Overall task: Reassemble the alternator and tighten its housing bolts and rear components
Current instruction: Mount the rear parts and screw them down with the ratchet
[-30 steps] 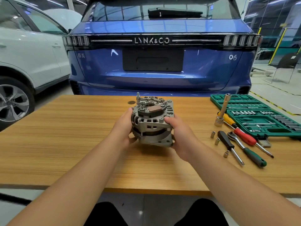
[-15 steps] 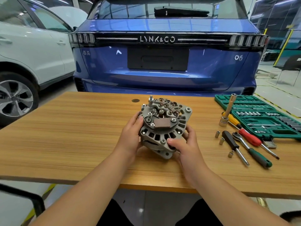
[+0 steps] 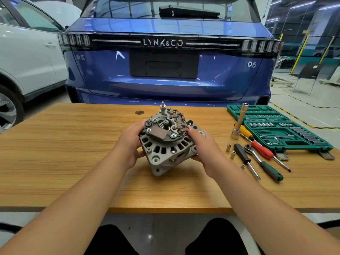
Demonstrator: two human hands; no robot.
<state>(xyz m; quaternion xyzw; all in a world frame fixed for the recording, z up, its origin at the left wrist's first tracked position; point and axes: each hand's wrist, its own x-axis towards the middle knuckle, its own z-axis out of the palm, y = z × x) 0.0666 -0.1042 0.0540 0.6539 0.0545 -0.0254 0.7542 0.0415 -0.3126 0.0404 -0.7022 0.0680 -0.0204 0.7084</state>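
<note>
Both hands grip the alternator above the table. Left hand clasps one side; right hand clasps the other

Matt grey cast-metal alternator, smooth wood-grain bench, glossy blue painted car, green plastic socket case, shiny metal ratchet, red plastic screwdriver handle

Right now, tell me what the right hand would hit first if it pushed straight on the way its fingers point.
The right hand already grips the alternator, fingers pointing forward-left, so it meets that housing at once.
</note>
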